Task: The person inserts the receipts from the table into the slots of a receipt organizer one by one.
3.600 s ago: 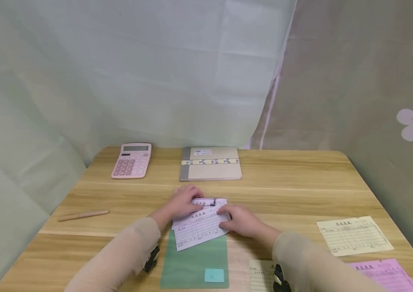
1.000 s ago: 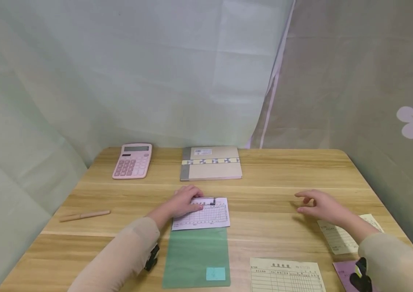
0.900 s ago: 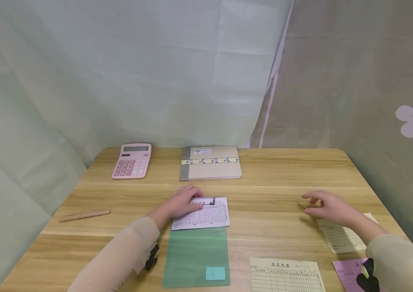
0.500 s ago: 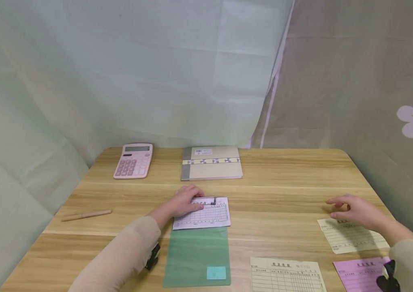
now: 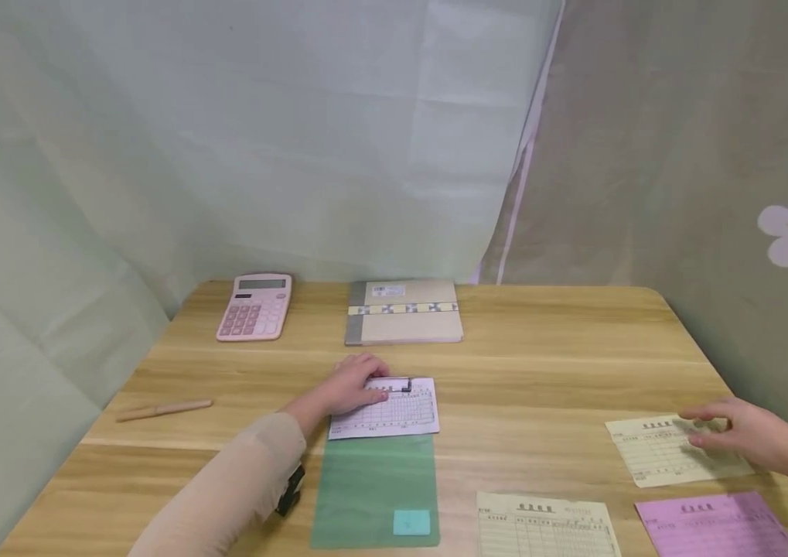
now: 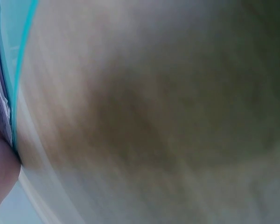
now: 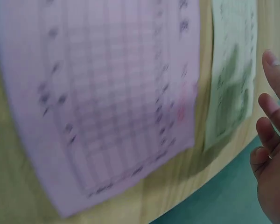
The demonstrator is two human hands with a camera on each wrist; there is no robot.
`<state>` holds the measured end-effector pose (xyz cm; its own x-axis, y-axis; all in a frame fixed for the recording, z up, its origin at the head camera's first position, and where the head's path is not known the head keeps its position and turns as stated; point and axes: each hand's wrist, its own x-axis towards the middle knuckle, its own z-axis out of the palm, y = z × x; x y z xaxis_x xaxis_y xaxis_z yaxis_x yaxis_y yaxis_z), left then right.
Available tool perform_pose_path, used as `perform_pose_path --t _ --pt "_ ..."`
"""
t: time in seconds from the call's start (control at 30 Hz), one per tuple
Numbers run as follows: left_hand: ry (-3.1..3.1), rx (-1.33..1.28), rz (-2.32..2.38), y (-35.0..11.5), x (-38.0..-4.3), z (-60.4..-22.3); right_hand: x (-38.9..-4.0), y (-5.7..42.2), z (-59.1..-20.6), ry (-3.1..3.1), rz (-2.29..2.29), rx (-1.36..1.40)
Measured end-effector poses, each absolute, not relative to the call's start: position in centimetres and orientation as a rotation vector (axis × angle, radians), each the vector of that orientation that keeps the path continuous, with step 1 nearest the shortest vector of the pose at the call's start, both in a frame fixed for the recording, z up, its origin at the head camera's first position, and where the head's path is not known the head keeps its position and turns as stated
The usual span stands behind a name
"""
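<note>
A pink calculator (image 5: 254,307) lies left of a notebook (image 5: 405,312).

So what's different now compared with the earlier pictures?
The right hand has let go of the white papers, which now lie straight instead of askew, and moved right, over the rightmost yellow slip. The left hand stayed at the clip of the green clipboard; the calculator, notebook and pen stayed put.

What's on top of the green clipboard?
On the clipboard: a white form at the clip, a blue label near the bottom. The left hand hides the form's upper left and part of the clip; whatever's under the form is covered.
</note>
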<state>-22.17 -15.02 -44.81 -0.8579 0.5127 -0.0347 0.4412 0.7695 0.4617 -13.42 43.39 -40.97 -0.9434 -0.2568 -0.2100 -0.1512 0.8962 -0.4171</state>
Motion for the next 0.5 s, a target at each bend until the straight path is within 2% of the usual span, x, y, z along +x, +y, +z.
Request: perform_pose_path --t 0.27,0.5 --pt "2.812 0.768 0.671 -15.7 -22.0 -44.8 -12.5 45.5 -42.7 2.882 -0.469 -0.291" --pt "2.824 0.749 0.649 -16.3 -21.9 -44.7 -12.8 45.5 -44.0 2.923 -0.435 -0.292"
